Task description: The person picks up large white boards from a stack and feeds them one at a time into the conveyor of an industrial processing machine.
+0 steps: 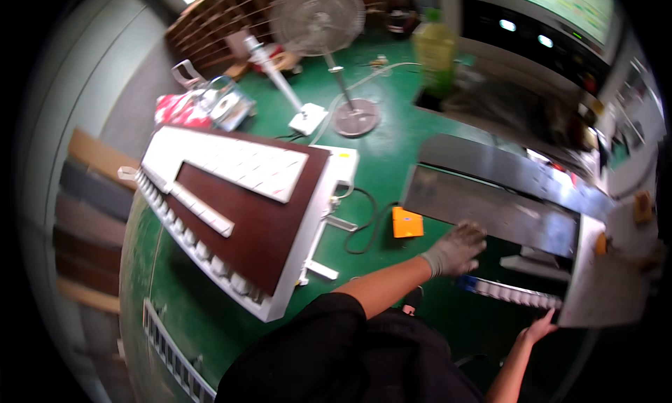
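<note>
Touching the right end of a narrow strip (pixel 514 293) of white pieces, the bare right hand (pixel 541 327) is just beside a pale panel (pixel 605 284); whether its fingers clamp the strip, cannot tell. Left hand (pixel 456 250), gloved, well apart from the right, near the lower edge of a grey metal plate (pixel 490 210); contact and finger closure unclear through blur. Strip's blue end points toward the left hand. Orange box (pixel 407 222) on the green floor (pixel 381 147), left of the plate. Farther left, a brown-topped bench (pixel 280 224) bears rows of white pieces. Beyond: standing fan (pixel 318 18), yellow-green bottle (pixel 435 53).
</note>
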Motion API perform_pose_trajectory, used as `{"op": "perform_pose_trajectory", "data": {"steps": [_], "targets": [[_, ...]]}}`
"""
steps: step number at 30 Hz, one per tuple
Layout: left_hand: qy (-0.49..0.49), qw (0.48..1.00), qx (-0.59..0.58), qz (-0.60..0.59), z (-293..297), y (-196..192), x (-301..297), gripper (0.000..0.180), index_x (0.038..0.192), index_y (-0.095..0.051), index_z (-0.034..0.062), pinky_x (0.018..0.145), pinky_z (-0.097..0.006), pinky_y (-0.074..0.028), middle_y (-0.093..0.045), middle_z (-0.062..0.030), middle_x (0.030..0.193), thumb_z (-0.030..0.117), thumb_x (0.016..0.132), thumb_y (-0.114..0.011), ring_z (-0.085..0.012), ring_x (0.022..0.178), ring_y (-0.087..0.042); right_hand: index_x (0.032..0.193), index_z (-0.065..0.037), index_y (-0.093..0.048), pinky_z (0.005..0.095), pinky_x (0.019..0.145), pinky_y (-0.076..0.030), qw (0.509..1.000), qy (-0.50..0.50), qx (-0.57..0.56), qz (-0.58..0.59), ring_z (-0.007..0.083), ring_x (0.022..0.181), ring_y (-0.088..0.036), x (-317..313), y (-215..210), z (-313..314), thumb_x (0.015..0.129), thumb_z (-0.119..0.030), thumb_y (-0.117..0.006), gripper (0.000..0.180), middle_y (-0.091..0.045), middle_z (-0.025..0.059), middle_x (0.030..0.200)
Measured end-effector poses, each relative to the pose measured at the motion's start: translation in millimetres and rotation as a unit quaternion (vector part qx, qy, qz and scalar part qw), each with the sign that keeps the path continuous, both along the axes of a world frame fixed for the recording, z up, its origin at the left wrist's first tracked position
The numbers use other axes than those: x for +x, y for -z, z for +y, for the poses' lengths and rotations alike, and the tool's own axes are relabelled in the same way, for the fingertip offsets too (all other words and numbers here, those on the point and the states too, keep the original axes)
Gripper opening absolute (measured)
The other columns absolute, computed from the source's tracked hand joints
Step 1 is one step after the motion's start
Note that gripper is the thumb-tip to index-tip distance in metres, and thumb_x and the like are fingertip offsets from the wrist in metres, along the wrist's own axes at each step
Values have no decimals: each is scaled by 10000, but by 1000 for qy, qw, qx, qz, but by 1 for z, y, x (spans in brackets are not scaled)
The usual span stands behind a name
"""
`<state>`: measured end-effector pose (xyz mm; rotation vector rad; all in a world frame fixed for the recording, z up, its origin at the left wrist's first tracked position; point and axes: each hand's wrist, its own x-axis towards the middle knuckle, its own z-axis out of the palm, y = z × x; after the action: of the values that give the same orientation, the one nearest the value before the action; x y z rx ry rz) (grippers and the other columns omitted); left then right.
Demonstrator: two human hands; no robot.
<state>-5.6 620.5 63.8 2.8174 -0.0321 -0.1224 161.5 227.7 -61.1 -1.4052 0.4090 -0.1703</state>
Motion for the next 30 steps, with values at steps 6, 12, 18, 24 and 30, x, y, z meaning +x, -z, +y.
{"op": "perform_pose_trajectory", "data": {"steps": [6, 12, 18, 24, 30], "targets": [[-319, 947, 24, -41, 117, 31, -216, 559, 1356, -521, 38, 1158, -489, -337, -524, -185, 1420, 308, 890, -672, -376, 1380, -447, 1363, -30, -548, 298, 753, -468, 921, -365, -46, 128, 168, 957, -632, -183, 83, 115, 1040, -242, -564, 386, -672, 103, 1192], [-642, 764, 58, -30, 239, 36, -437, 660, 1461, -449, 61, 1199, -502, -263, -436, -172, 1533, 441, 940, -592, -376, 1453, -359, 1295, 0, -644, 330, 835, -567, 587, -775, -225, -56, 213, 965, -714, -264, 63, 248, 996, -178, -632, 348, -733, 132, 1127], [-625, 769, 60, 120, 241, 79, -533, 817, 1630, -231, 125, 1263, -507, -57, -134, -115, 1711, 588, 994, -451, -348, 1576, -97, 1302, -38, -652, 400, 964, -544, 419, -800, -399, -156, 324, 1111, -699, -291, -45, 386, 938, -309, -688, 455, -714, 188, 1209], [-641, 758, 8, 119, 229, 54, -548, 761, 1623, -262, 124, 1272, -500, -80, -153, -92, 1715, 528, 1011, -464, -335, 1584, -90, 1288, -10, -643, 386, 941, -546, 391, -815, -368, -217, 307, 1103, -702, -350, -87, 510, 953, -281, -671, 432, -711, 187, 1219], [-672, 727, -117, -78, 111, 48, -622, 410, 1215, -647, 66, 1057, -480, -425, -613, -167, 1302, 387, 1025, -476, -359, 1275, -530, 1208, 27, -651, 309, 889, -545, 448, -858, -150, -201, 170, 989, -681, -433, -46, 529, 1010, -126, -601, 255, -717, 94, 1079]]}}
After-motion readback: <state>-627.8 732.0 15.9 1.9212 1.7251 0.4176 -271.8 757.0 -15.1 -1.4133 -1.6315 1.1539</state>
